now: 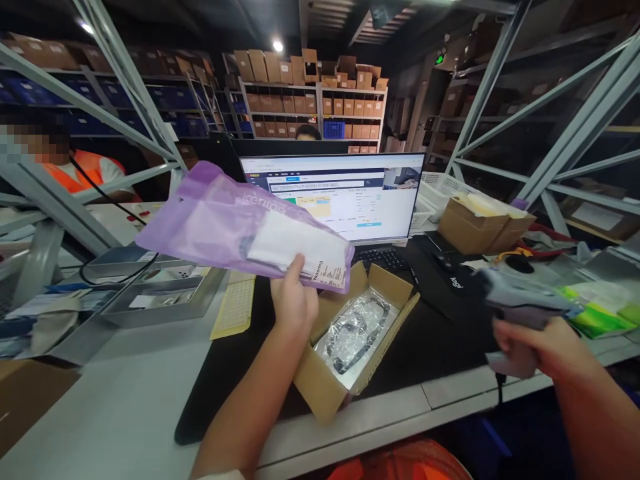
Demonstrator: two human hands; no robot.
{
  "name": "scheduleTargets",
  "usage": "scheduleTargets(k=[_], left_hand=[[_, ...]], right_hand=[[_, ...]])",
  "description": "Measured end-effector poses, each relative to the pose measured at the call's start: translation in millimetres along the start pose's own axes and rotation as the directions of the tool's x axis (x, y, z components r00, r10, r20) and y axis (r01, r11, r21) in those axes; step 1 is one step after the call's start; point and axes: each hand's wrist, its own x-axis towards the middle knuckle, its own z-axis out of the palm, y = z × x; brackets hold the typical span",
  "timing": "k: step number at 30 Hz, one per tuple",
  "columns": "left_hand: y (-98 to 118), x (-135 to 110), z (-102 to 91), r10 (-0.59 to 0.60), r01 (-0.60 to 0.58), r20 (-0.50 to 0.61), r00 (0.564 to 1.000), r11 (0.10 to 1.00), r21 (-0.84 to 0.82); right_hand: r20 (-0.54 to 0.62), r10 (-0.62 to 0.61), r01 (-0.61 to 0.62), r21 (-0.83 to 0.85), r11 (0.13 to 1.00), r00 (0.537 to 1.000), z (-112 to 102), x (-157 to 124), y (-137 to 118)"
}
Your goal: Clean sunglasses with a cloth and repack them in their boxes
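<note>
My left hand (296, 303) grips the lower right end of a purple, partly see-through plastic pouch (210, 220), thumb on its front. Something white and folded shows inside, and small print runs along the pouch's end. Just below and to the right, an open cardboard box (323, 393) stands on the black desk mat (235, 393). In it lies a clear plastic bag (357, 327) with a dark looped item inside. On the right my right hand (543, 347) is wrapped round the handle of a grey handheld barcode scanner (525, 300), slightly blurred, its cable hanging down.
A lit monitor (350, 207) stands behind the box, with a keyboard (383, 260) and mouse (443, 261) before it. Left are grey trays (165, 303) and a yellow sheet (233, 307). Right are a carton (470, 223) and green packets (600, 320). Metal struts flank the desk; a person in an orange vest (70, 177) sits left.
</note>
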Motion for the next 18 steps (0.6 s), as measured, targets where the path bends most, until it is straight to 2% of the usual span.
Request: scheduleTargets(k=[2,5,7,9,12,14,16,18], left_hand=[[-3.3,-3.6,0.2,0.018,-0.019,0.023,1.000,1.000,0.025],[-5.3,-6.3,0.0,0.030,-0.032,0.043,0.999,0.998,0.052],[-4.3,-6.4,0.0,0.032,-0.034,0.042,0.999,0.997,0.064],[-2.4,-5.4,0.0,0.026,-0.029,0.039,0.999,0.997,0.071],[1.4,-2.3,0.1,0.013,-0.015,0.024,1.000,0.997,0.070],[5.0,0.8,0.1,0.009,-0.008,-0.019,1.000,0.999,0.052],[10.1,4.1,0.1,0.017,-0.014,-0.072,0.997,0.999,0.033],[16.0,7.0,0.0,0.013,-0.009,-0.104,0.994,0.999,0.038]], right_hand=[[0.097,-0.086,0.086,0.003,0.996,0.992,20.3,-14.8,-40.6],[0.291,-0.223,0.230,0.010,0.973,0.930,48.2,-25.0,-80.1],[0.361,-0.255,0.266,0.019,0.964,0.897,57.1,-28.1,-89.4],[0.345,-0.252,0.259,0.027,0.965,0.904,56.1,-29.5,-86.4],[0.189,-0.179,0.183,-0.003,0.983,0.966,40.7,-20.2,-60.4],[0.066,-0.043,0.048,-0.080,0.996,0.997,26.5,-1.2,-29.4],[-0.049,0.148,-0.154,-0.160,0.975,0.988,13.1,25.7,10.0],[-0.150,0.273,-0.291,-0.113,0.950,0.950,2.7,52.8,53.4]])
